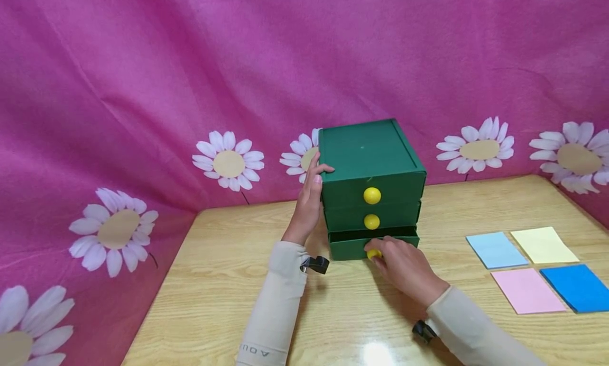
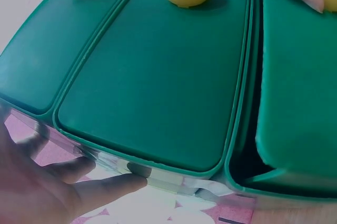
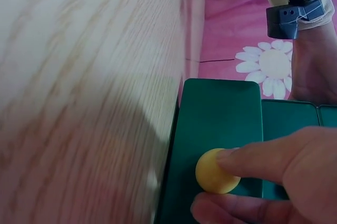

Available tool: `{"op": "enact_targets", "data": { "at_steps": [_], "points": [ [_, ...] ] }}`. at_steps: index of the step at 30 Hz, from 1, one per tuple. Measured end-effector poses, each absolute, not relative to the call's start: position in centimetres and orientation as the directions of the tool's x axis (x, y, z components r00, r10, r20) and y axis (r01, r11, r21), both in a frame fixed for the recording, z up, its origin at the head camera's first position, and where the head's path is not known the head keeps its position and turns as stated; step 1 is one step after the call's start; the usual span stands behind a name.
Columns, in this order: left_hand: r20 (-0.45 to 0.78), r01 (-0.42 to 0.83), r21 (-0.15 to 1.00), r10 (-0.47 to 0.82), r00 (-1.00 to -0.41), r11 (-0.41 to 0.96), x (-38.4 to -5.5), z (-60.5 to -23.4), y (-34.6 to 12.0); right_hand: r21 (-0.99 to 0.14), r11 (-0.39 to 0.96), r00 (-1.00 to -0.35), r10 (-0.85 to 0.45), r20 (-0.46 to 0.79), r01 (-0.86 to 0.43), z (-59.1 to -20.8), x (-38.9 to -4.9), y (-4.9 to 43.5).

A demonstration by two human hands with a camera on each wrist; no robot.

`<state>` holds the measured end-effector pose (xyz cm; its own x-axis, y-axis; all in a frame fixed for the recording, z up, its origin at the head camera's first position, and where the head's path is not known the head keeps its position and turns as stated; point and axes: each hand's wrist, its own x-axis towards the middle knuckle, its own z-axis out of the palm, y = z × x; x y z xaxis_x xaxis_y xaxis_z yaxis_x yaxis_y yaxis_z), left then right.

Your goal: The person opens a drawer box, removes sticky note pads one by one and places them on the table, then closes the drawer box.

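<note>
A green three-drawer box (image 1: 366,149) stands on the wooden table, each drawer bearing a round yellow knob. Its bottom drawer (image 1: 349,249) sticks out a little, with a dark gap along its top edge; the upper two look closed. My right hand (image 1: 404,263) pinches the bottom drawer's yellow knob (image 3: 213,174) between thumb and fingers. Against the box's left side rests my left hand (image 1: 308,199), its fingers extended along the wall and one fingertip over the top edge. In the left wrist view those fingers (image 2: 105,192) lie spread along the side.
To the right on the table (image 1: 228,281) lie light blue (image 1: 497,249), pale yellow (image 1: 544,244), pink (image 1: 528,291) and blue (image 1: 578,286) paper pads. A magenta cloth (image 1: 266,54) with white daisies hangs close behind the box.
</note>
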<state>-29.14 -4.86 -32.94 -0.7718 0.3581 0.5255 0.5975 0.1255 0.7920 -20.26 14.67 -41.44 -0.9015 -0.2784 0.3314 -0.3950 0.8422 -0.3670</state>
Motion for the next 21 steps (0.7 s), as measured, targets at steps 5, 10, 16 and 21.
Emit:
{"op": "enact_targets", "data": {
  "at_steps": [5, 10, 16, 21],
  "points": [
    [0.543, 0.611, 0.783, 0.353, -0.762, 0.114, -30.3, -34.2, -4.8, -0.365, 0.841, -0.899, -0.282, 0.336, -0.4, -41.5, -20.4, 14.7],
    [0.56, 0.626, 0.769, 0.341, -0.755, 0.125, -31.6, -35.5, -4.9, -0.374, 0.837, -0.901, -0.284, 0.328, -0.4, -41.5, -20.6, 14.6],
    [0.578, 0.64, 0.762, 0.336, -0.743, 0.104, -31.5, -35.4, -4.7, -0.372, 0.849, -0.915, -0.272, 0.299, -0.374, -41.3, -21.0, 14.7],
    [0.571, 0.634, 0.768, 0.351, -0.742, 0.088, -29.7, -33.6, -4.8, -0.369, 0.852, -0.916, -0.272, 0.296, -0.372, -41.2, -21.3, 14.7]
  ]
}}
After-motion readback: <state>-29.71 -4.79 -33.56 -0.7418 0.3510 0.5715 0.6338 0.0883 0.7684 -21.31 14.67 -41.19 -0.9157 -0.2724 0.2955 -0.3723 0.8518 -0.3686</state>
